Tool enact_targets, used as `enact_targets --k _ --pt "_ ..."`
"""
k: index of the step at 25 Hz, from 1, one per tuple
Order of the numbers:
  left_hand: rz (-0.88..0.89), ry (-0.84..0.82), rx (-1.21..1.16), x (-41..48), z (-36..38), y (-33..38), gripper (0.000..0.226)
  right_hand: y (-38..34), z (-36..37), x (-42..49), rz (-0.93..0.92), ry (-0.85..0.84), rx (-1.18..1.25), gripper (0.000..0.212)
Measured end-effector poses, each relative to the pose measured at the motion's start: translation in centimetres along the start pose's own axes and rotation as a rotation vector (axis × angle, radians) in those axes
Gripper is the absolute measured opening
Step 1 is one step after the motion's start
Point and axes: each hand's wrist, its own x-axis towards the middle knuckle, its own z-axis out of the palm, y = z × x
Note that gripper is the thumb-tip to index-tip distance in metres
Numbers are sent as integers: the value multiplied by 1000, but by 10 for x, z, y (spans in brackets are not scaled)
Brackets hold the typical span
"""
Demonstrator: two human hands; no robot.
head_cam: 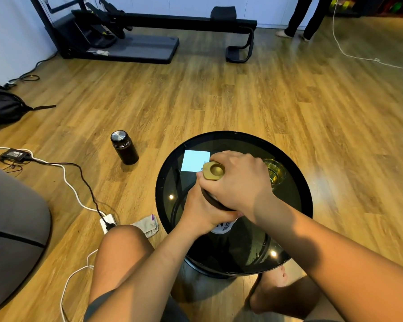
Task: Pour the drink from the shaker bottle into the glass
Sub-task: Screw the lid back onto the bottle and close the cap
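The white, black-lidded shaker bottle (221, 219) is held upright at the middle of the round black glass bench (296, 159), its body wrapped by the left hand (203, 214) and its gold-capped lid clasped by the right hand (240, 180). The clear drinking glass (276, 174) is seen just beyond the right hand, to the far right, so the pour is judged to go that way once the lid is opened.

The shaker bottle (221, 206) stands roughly at the middle of the round, dark glass tabletop (296, 203), tilted a little toward the left edge. Its lid is black, with a gold, rounded-square flip cap (213, 170) on top that has a shallow round dimple in it; the cap looks closed. Below the lid only a strip of the white body shows, bearing dark print too hidden to read. The glass (275, 174) stands upright near the tabletop's far right edge, just beside the bottle. It is clear, with a yellowish tint inside; whether that is liquid cannot be told.
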Motion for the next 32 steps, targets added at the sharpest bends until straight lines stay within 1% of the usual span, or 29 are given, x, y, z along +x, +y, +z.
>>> enact_targets --k 6,9,10,12,13,14,16,18,20,23,27,32 --pt "2 3 -18 0 1 0 69 0 1 -1 -1 20 -28 51" --pt "-38 -25 -38 1 0 -2 75 3 0 1 -23 4 -50 58" --pt "-59 -73 -52 4 -6 -3 81 5 -3 3 -65 -39 -52 64" --pt "-72 -208 -58 15 -21 -6 96 12 -11 9 -203 -194 -26 74" --pt "-60 -262 -53 20 -26 -6 99 17 -16 13 -266 -260 -5 74" --pt "-52 -282 -55 24 -28 -5 98 20 -19 17 -298 -292 17 71" --pt "-70 -215 -81 23 -22 0 94 23 -20 18 -256 -248 50 65" --pt "-89 -124 -84 17 -14 -1 90 20 -14 17 -193 -184 53 64" --pt "-101 -84 -53 14 -11 -6 87 15 -9 14 -157 -159 47 65" --pt "-104 -67 -18 13 -11 -10 83 14 -7 12 -111 -118 68 65" --pt "-80 -26 -17 12 -6 -8 84 12 -5 11 -86 -105 69 64" --pt "-61 -18 -41 9 -3 -2 88 10 -5 8 -52 -78 61 60"
